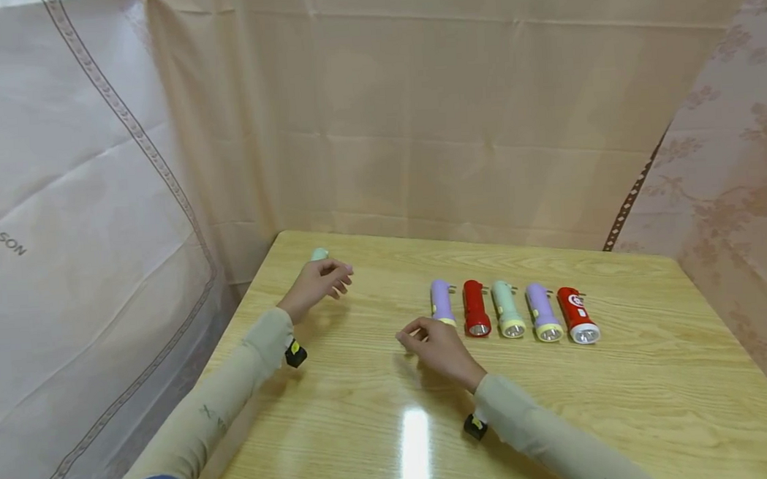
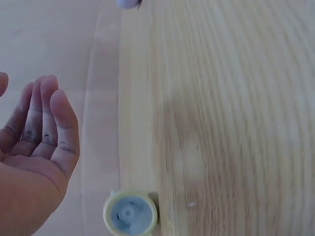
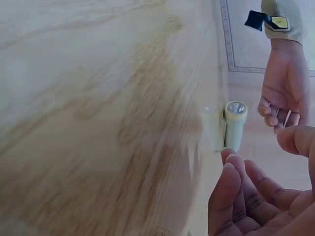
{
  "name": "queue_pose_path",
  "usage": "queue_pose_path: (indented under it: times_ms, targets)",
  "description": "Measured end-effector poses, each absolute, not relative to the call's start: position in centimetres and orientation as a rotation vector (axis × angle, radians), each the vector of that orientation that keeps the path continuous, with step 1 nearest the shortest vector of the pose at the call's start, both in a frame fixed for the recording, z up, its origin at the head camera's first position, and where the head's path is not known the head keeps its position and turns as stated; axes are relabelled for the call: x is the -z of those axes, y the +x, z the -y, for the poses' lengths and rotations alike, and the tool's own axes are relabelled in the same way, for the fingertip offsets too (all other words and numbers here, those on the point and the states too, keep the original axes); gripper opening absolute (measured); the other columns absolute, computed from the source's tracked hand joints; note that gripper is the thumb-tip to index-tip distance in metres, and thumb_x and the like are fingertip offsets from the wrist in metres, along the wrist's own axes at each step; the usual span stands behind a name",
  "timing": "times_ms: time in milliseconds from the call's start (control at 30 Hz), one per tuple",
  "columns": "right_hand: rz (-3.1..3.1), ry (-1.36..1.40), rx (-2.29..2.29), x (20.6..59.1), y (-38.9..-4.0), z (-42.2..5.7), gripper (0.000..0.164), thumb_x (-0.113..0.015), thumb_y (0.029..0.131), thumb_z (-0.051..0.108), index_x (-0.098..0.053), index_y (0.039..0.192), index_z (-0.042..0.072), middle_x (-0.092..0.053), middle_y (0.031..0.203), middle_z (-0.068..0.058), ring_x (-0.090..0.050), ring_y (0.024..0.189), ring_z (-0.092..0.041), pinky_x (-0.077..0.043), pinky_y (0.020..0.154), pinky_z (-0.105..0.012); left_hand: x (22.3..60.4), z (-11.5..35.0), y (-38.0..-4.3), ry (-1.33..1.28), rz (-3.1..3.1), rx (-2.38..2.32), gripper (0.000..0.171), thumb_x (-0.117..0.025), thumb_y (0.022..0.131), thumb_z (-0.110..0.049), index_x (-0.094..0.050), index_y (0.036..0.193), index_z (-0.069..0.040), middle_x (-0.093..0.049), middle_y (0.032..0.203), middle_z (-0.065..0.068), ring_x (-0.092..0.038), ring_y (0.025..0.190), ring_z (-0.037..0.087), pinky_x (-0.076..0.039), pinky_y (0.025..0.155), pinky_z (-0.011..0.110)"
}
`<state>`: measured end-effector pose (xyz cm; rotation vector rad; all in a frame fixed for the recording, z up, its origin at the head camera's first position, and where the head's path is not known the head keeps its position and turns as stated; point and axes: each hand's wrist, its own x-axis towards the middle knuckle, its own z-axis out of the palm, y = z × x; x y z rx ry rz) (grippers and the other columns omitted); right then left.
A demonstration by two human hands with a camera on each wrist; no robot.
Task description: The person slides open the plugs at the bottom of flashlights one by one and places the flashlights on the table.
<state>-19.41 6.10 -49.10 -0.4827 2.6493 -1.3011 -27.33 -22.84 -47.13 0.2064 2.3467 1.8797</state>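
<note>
My left hand (image 1: 317, 284) hovers above the far left of the table, palm inward and fingers gently bent, with nothing in it. Just beyond it a mint-green flashlight (image 1: 320, 253) is mostly hidden by the hand; in the right wrist view the flashlight (image 3: 235, 129) shows its pale yellow head. My right hand (image 1: 441, 347) is held over the middle of the table, fingers loosely curled around nothing. It overlaps the head of a purple flashlight (image 1: 440, 298), the leftmost of a row. Beside that one lie a red flashlight (image 1: 475, 306) and another mint-green flashlight (image 1: 506, 307).
Further right in the row are a second purple flashlight (image 1: 541, 309) and a red flashlight with a white head (image 1: 576, 312). The wooden table (image 1: 668, 368) meets a beige cloth backdrop (image 1: 416, 120) at its far edge, with patterned cloth on both sides.
</note>
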Motion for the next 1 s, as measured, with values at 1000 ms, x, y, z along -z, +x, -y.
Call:
queue_pose_path:
  times_ms: [1000]
  targets:
    - [-2.422,-0.364,1.400,50.0,-22.3,0.3,0.034,-0.063,0.103,0.042,-0.068,0.112,0.009,-0.074,0.093,-0.006,-0.066,0.069,-0.022,-0.052,0.059,-0.029,45.1,28.7,-29.5,-0.245,-2.281,-2.174,0.037,-0.057,0.107,-0.020,-0.060,0.126,0.012,-0.067,0.105,0.017,-0.064,0.095,0.032,-0.057,0.087,0.043]
